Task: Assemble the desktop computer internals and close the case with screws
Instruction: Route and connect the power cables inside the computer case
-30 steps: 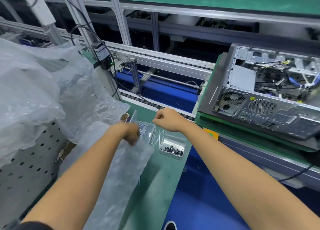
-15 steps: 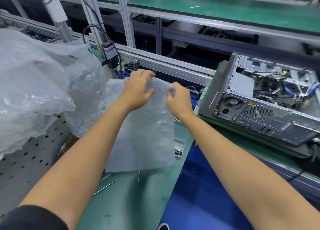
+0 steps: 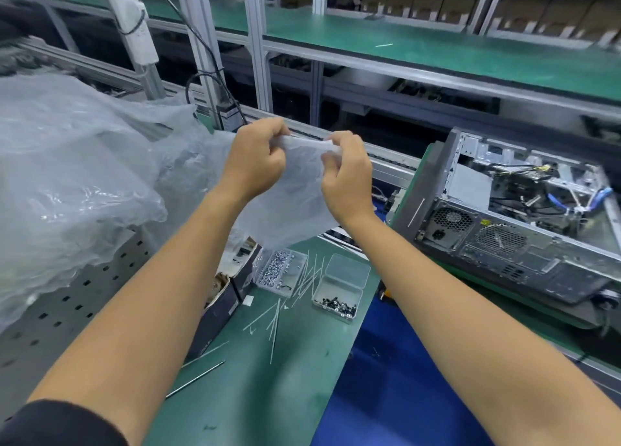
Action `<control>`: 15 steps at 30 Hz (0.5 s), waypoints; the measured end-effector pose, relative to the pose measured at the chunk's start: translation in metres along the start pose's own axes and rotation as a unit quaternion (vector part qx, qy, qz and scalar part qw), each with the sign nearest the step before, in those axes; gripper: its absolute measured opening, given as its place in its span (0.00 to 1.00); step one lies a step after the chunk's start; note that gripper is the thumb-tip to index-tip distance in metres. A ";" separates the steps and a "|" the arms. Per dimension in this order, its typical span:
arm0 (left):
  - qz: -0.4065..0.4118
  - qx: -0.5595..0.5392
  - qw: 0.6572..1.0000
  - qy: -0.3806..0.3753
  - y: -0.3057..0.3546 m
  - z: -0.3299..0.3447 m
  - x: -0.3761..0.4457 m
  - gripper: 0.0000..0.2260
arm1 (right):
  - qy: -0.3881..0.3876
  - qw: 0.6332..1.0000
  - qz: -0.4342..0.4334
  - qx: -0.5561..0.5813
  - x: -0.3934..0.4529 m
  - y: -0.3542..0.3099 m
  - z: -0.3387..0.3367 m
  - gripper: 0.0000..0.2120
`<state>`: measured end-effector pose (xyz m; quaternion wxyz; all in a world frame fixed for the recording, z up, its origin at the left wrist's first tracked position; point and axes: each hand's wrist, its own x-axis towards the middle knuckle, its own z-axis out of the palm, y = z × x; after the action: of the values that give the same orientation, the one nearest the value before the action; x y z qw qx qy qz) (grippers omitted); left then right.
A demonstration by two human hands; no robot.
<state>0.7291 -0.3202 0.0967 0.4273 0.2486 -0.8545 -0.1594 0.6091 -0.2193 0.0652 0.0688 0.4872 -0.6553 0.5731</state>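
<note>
Both hands are raised above the bench (image 3: 255, 388), holding a thin plastic bag (image 3: 289, 203) by its top edge. The left hand (image 3: 253, 159) has its grip curled round the bag's upper left corner, and the right hand (image 3: 347, 173) pinches the upper right corner between thumb and fingers. The bag hangs down from them, above a clear box of silver screws (image 3: 277, 272).

To the right of that box sits a second clear box (image 3: 339, 292) holding dark screws, with its lid open. Thin white ties (image 3: 279, 314) lie scattered between and in front of the two boxes. Left of the silver-screw box stands a dark carton (image 3: 221, 307), and further left a large heap of clear plastic wrap (image 3: 74, 183).

The computer case (image 3: 517, 223) lies on its side well to the right of the boxes, on a green pallet (image 3: 400, 193); its side is open and its cables and fans show.
</note>
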 end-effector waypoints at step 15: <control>-0.041 -0.113 0.990 -0.074 0.014 0.011 0.005 0.15 | -0.266 0.958 0.012 -0.104 -0.006 0.007 -0.005 0.05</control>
<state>0.7140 -0.3111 0.1004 0.3814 0.2208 -0.8495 -0.2900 0.6050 -0.2133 0.0585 -0.0641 0.6043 -0.7118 0.3523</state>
